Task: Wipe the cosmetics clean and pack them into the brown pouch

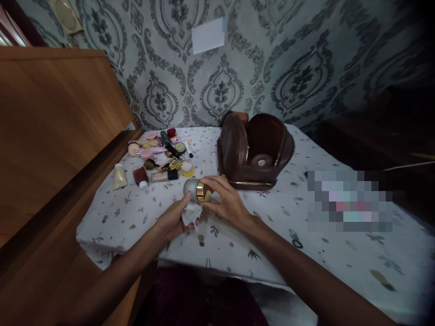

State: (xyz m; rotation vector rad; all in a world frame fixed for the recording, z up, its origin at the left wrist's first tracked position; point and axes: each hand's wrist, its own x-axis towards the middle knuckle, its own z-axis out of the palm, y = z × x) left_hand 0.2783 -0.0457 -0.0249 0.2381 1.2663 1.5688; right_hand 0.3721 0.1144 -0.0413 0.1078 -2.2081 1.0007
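Dim light leaves the right edge near black, with one patch pixelated.

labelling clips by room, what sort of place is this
Probably a room in a home, perhaps a bedroom: patterned wallpaper, a table with a printed cloth, and makeup spread out beside an open brown bag.

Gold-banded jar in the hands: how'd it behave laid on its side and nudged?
The jar looks round-bodied, so it would likely roll. It shows no visible dent where held, so it's probably stiff. The gold band looks shiny and smooth, so possibly slippery.
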